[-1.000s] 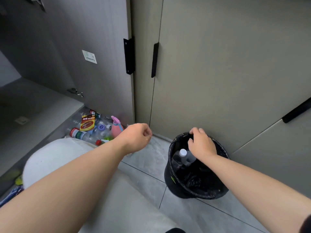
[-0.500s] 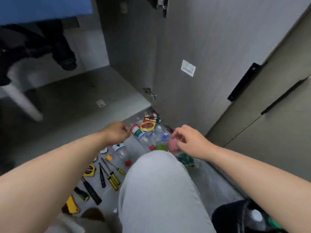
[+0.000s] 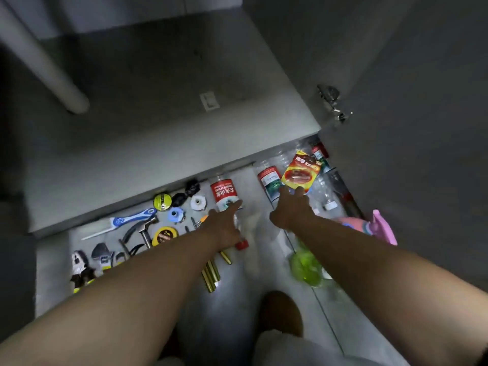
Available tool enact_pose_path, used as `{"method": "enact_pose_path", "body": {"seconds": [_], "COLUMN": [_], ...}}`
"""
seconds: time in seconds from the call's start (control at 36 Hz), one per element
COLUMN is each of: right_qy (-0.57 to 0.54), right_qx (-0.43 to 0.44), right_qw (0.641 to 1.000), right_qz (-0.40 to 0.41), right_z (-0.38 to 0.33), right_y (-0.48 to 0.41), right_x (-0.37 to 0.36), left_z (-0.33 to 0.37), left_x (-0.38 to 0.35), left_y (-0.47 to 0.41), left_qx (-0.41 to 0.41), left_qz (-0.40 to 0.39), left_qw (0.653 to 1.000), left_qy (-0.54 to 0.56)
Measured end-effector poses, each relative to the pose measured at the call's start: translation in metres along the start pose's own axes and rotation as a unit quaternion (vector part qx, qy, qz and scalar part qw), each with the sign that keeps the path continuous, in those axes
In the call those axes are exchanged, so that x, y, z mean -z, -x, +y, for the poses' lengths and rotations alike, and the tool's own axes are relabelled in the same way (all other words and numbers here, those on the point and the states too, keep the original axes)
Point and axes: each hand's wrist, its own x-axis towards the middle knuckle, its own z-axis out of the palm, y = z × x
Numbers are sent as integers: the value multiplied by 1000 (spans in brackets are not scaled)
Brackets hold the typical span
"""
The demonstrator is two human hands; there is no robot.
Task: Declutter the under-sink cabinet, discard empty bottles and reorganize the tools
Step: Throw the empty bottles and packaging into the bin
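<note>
At frame centre, the left hand (image 3: pixel 224 224) is laid on a red-labelled bottle (image 3: pixel 224 194) — grip unclear; the right hand (image 3: pixel 291 207) is spread, ungrasping, apparently touching a snack packet (image 3: pixel 301 171).

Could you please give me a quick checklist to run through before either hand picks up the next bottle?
1. Left hand free to grasp: ok, nothing visibly held.
2. Right hand free: ok, fingers spread, touching the yellow-red packet.
3. Red-label bottle within left reach: ok, fingers at its label.
4. Bottle empty: cannot tell.
5. Second red-label bottle unobstructed: not ok, the packet overlaps it.
6. Trash bin in view: not ok.
</note>
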Motion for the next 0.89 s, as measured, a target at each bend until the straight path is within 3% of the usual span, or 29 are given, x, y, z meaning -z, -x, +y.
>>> {"method": "enact_pose_path", "body": {"seconds": [0.19, 0.47, 0.69, 0.78, 0.89], "right_qy": [16, -120, -252, -287, -267], "right_qx": [-41, -75, -70, -27, 14], "right_qw": [997, 990, 965, 957, 959], "right_qz": [67, 13, -30, 13, 93], "right_z": [-4, -12, -3, 7, 28], "right_y": [-29, -25, 26, 66, 131], "right_x": [-35, -65, -2, 32, 79], "left_z": [-15, -11, 18, 40, 75], "left_x": [-27, -37, 1, 19, 37], "left_y": [-25, -4, 55, 91, 141], "left_qx": [2, 7, 34, 28, -6], "left_qz": [-12, 68, 11, -25, 20], "left_qw": [1000, 997, 986, 966, 955], "left_qy": [18, 48, 165, 256, 295]}}
